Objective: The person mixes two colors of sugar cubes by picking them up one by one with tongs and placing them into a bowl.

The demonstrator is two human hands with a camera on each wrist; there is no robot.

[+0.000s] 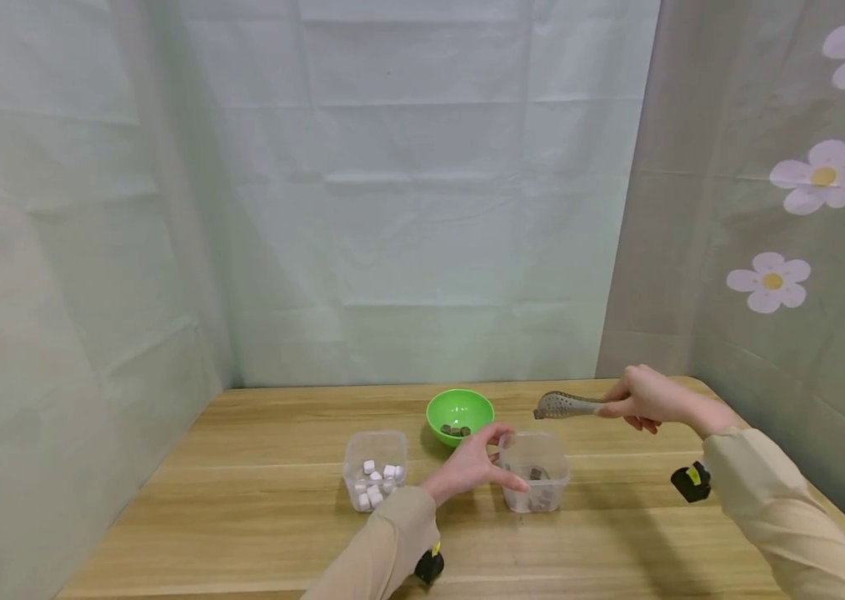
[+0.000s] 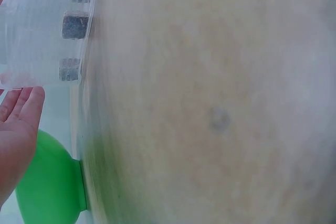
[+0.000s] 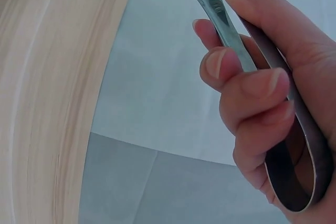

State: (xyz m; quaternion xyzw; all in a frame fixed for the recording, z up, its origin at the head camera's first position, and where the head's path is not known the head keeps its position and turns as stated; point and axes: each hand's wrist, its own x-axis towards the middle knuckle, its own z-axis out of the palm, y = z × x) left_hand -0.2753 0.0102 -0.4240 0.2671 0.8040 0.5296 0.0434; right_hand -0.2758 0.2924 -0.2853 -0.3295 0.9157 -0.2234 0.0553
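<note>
My right hand (image 1: 651, 396) grips metal tongs (image 1: 568, 405) with perforated heads, held up over the table to the right of the green bowl. A small dark cube (image 1: 538, 413) shows at their tip. In the right wrist view, fingers and thumb wrap the tongs' arms (image 3: 231, 38), and the bend lies by the palm. My left hand (image 1: 477, 465) holds the left side of a clear plastic container (image 1: 553, 483), thumb toward the front and fingers toward the back. Several dark cubes (image 2: 75, 25) lie inside it on its bottom.
A green bowl (image 1: 460, 404) with several dark cubes stands behind my left hand. To the left is another clear container (image 1: 377, 440) with several white cubes (image 1: 375, 494). All stand on a wooden table (image 1: 265, 492), with hanging cloth (image 1: 422, 208) behind and at both sides.
</note>
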